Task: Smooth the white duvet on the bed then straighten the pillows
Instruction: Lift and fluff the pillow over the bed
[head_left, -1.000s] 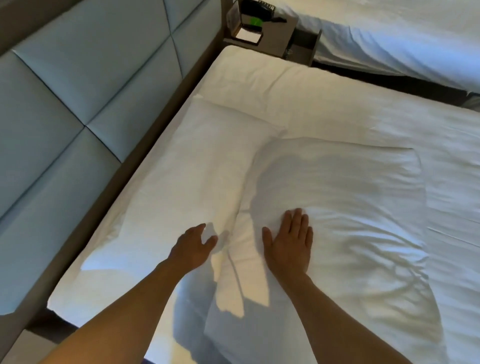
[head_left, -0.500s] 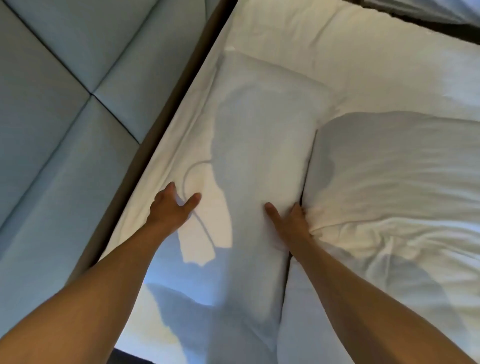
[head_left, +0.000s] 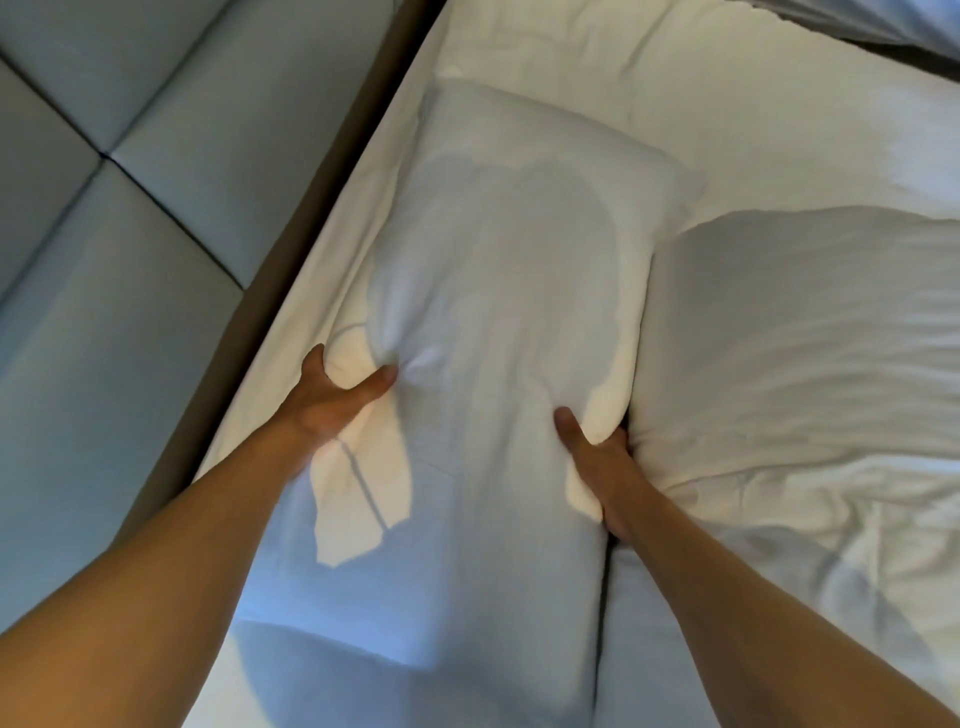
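A long white pillow (head_left: 498, 322) lies lengthwise along the head of the bed, soft and plump, its cotton cover smooth over the middle and gathered into small folds where it is gripped. The left hand (head_left: 332, 400) pinches the pillow's edge nearest the headboard, thumb and fingers (head_left: 382, 382) clamped on a bunch of fabric. The right hand (head_left: 597, 457) grips the opposite long edge, its fingers pressed out of sight into the dark gap between this pillow and a second pillow (head_left: 810, 332) lying just beside it. That second pillow is rounder and creased along its near side. Beyond it the white duvet (head_left: 779, 114) spreads flat with faint wrinkles. A padded, pale blue-grey headboard (head_left: 130, 234) with stitched panels runs close beside the first pillow, leaving only a narrow strip of sheet (head_left: 311, 291) between.
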